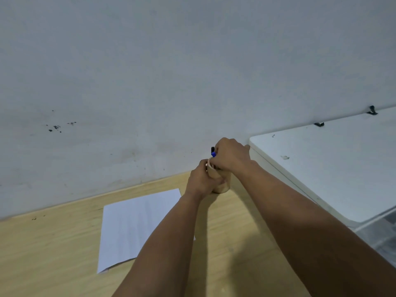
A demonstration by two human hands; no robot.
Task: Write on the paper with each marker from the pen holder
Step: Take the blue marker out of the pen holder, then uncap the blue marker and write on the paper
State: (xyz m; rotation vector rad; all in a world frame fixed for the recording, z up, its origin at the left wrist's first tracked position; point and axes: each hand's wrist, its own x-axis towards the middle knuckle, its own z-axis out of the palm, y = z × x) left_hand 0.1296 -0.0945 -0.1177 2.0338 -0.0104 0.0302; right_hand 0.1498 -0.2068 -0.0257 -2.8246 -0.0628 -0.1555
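Observation:
A tan pen holder [224,185] stands on the wooden table [53,254] close to the wall. My left hand [202,181] wraps around its left side. My right hand [230,154] sits over its top, fingers closed around markers; a blue cap [213,154] and a black cap [212,149] stick out at the left of that hand. Most of the markers are hidden by my fingers. A white sheet of paper [132,226] lies flat to the left of the holder, partly under my left forearm.
A white lidded plastic box [334,168] stands at the right, next to the holder. A grey wall [171,71] with dark specks runs right behind the table's far edge.

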